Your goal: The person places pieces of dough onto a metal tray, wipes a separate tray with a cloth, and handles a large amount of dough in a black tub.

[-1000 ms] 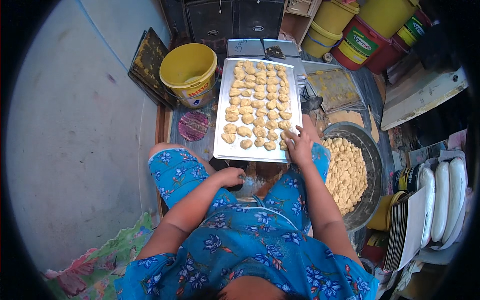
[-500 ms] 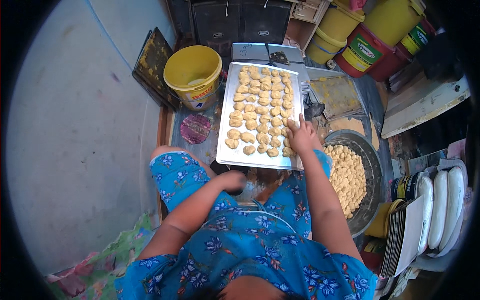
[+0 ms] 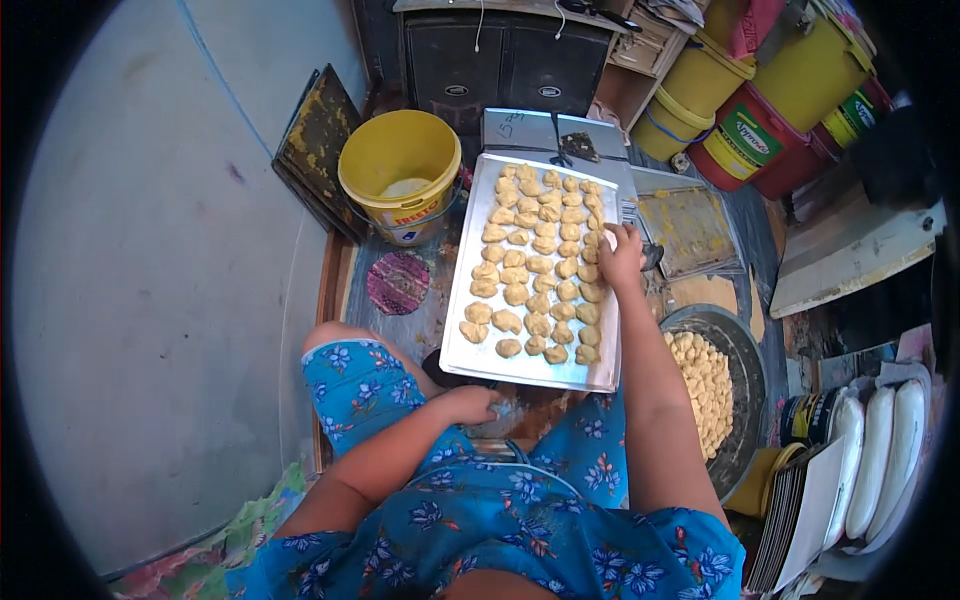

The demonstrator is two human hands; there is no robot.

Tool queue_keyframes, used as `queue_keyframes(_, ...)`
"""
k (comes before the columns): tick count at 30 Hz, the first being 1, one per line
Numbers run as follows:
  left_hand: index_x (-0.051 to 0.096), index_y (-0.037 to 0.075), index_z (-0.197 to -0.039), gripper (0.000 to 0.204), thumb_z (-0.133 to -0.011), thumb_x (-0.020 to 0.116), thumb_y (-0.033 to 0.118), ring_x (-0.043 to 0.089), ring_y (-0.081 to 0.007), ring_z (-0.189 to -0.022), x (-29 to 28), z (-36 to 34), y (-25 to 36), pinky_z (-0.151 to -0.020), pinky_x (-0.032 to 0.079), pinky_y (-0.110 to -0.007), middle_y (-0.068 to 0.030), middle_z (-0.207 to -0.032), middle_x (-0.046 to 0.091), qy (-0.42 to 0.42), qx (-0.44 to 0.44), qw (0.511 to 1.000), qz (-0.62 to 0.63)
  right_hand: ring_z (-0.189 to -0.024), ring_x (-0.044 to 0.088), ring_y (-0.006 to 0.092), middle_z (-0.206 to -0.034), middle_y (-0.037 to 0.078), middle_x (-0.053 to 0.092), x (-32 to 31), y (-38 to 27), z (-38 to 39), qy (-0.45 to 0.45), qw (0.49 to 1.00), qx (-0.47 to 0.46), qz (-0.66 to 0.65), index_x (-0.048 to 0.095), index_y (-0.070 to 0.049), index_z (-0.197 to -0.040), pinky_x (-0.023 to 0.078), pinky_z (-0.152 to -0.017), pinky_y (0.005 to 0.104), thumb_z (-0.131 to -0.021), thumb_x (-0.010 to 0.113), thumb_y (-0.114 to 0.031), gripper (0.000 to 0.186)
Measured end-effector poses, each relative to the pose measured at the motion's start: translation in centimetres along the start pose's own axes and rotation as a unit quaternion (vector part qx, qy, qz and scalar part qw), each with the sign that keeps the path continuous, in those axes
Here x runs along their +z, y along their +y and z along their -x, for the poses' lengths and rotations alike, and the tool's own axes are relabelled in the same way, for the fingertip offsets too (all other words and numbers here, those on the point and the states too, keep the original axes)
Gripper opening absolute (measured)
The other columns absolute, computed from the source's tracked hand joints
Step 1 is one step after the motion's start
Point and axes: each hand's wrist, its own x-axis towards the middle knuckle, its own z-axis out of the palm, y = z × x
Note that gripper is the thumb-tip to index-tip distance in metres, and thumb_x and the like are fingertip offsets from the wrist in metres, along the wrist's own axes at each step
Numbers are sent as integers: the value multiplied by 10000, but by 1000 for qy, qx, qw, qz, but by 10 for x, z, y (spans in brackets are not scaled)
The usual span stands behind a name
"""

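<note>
**Right hand (image 3: 622,257) at tray's (image 3: 460,362) right edge**

Dough lumps (image 3: 540,265) lie in rows on the tray. The right hand's fingers are bent; the left hand (image 3: 470,404), loosely curled, is beside the near edge. I cannot tell whether either grips anything. 1 dark basin (image 3: 752,385) stands right.

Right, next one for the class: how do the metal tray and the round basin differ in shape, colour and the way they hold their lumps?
The tray is flat and rectangular, while the basin is round with a raised wall.
The tray is bright silver; the basin is dark grey.
On the tray, the lumps lie in rough rows with metal showing between; in the basin, they crowd together.
Both hold yellowish lumps.
</note>
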Motion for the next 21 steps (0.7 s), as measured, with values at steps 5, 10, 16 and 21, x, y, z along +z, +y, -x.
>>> queue_keyframes(5,574,42,-1144,413,-862,596,344,625,-318,-919,-17,13,26,-815,477,-402,-193,-1020,637,-89,74,990,77,-1195,438,326,-1317,128,448,16,1,-37,-3,1000,-9,9,659,-193,-1066,305,-953,535,-807,636,-307,284)
queue_keyframes(10,579,51,-1169,368,-893,603,293,614,-199,-943,-63,24,63,-827,472,-332,-95,-1021,646,-170,170,919,312,-944,550,284,-1017,129,545,21,36,-65,138,981,3,-136,643,-70,-1023,443,-837,354,-787,685,-164,257)
queue_keyframes(16,585,27,-1134,325,-825,671,83,548,-96,-818,-117,27,52,-742,442,-255,-17,-881,585,228,161,886,369,-778,514,130,-949,61,544,27,95,-33,107,934,164,-298,631,-32,-1032,437,-710,271,-821,668,-145,242)
queue_keyframes(21,566,20,-1117,319,-815,662,52,568,-154,-937,-129,8,38,-841,450,-293,-68,-1011,597,320,143,796,493,-833,535,118,-1028,41,557,12,115,17,19,861,287,-419,603,-61,-1106,440,-707,257,-845,638,-135,273)
